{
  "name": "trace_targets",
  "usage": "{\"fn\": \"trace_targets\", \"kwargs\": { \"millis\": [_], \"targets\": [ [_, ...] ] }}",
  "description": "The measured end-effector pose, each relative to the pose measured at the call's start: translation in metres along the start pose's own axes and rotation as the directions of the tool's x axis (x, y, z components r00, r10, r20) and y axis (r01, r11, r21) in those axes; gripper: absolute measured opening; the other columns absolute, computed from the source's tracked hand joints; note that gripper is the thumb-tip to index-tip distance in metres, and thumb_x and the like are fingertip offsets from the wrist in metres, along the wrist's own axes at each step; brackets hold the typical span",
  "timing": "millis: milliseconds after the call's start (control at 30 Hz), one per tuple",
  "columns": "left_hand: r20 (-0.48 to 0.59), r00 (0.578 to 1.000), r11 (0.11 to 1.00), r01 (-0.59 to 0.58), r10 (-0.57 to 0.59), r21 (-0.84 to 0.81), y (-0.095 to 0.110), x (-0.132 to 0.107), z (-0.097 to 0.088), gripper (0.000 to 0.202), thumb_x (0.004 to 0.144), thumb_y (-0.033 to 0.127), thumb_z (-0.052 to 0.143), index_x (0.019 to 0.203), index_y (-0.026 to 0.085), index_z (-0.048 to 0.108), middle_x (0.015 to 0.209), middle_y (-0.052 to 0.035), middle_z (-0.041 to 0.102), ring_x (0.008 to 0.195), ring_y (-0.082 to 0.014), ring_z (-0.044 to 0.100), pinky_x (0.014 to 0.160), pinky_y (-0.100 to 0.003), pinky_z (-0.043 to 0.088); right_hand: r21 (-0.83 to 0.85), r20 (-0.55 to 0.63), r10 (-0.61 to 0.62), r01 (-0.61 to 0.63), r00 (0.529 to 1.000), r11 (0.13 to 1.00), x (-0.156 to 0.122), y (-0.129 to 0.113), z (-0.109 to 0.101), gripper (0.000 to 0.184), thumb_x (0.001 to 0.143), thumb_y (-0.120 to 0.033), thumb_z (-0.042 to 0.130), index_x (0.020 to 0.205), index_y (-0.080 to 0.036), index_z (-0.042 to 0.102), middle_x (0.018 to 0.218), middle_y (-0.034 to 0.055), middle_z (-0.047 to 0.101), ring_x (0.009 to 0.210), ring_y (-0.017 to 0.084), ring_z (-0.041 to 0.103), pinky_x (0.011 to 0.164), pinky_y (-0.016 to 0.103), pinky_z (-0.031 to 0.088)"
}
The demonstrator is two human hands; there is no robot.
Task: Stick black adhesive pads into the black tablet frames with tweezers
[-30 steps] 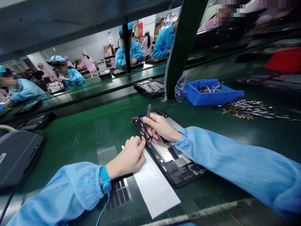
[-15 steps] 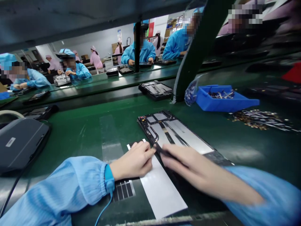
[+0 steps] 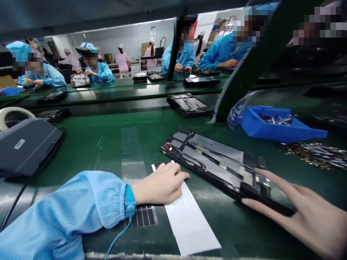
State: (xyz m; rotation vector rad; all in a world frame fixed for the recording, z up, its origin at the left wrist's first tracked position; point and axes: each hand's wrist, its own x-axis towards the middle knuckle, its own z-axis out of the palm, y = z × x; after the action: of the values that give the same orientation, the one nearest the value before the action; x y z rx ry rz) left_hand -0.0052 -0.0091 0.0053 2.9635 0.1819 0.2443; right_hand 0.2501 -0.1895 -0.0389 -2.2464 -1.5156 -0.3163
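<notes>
An opened tablet [image 3: 214, 162], with silver battery cells, cables and a black frame showing, lies slanted on the green bench. My right hand [image 3: 306, 213] grips its near right end, thumb along the front edge and fingers over the top. My left hand [image 3: 162, 182] rests on a white paper strip [image 3: 192, 224] to the tablet's left. Its index finger points toward the tablet while the other fingers curl under; whatever may be beneath them is hidden. Dark rectangular stickers on a clear sheet [image 3: 146, 216] show below my left wrist, which wears a blue strap with a cord.
A blue bin [image 3: 282, 133] of small parts stands at right, beside a pile of loose flex cables [image 3: 320, 153]. A grey tape dispenser [image 3: 29, 148] is at left. Another opened tablet [image 3: 188, 104] sits behind, near a slanted green post [image 3: 244, 68]. Co-workers sit across the line.
My right hand has moved right, from the tablet's left edge to its near right end. The tablet has turned, its near end swinging right. My left hand stays on the strip, index finger straighter.
</notes>
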Motion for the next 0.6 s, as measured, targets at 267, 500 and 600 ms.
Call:
{"fn": "trace_targets", "kwargs": {
  "millis": [267,500,600],
  "targets": [
    [-0.007,1.000,1.000,-0.012,0.012,0.009,0.001,0.003,0.002,0.030,0.084,0.015,0.039,0.110,0.013,0.053,0.092,-0.0079,0.051,0.084,-0.0197,0.048,0.068,-0.031,0.037,0.065,0.105,-0.149,0.143,0.983,0.988,0.076,-0.067,0.018,0.054,0.084,-0.059,0.036,0.113,-0.020,0.059,0.107,0.0125,0.065,0.090,0.033,0.063,0.071,0.042,0.051],
    [0.006,1.000,0.999,-0.023,0.023,0.036,0.003,0.002,0.001,0.028,0.085,0.017,0.039,0.108,0.013,0.054,0.090,-0.0079,0.052,0.080,-0.0200,0.047,0.068,-0.031,0.037,-0.102,0.241,-0.154,0.183,0.958,0.978,0.162,-0.160,0.063,0.046,0.088,-0.049,0.042,0.121,-0.019,0.051,0.100,0.0168,0.064,0.081,0.033,0.063,0.061,0.037,0.046],
    [0.020,1.000,1.000,-0.016,0.016,0.027,0.003,0.002,0.000,0.028,0.085,0.018,0.040,0.110,0.013,0.054,0.091,-0.0082,0.052,0.080,-0.0201,0.047,0.069,-0.031,0.037,-0.027,0.203,-0.228,0.238,0.952,0.971,0.197,-0.186,0.087,0.046,0.088,-0.051,0.041,0.119,-0.019,0.052,0.099,0.0171,0.064,0.085,0.033,0.062,0.064,0.036,0.045]
  ]
}}
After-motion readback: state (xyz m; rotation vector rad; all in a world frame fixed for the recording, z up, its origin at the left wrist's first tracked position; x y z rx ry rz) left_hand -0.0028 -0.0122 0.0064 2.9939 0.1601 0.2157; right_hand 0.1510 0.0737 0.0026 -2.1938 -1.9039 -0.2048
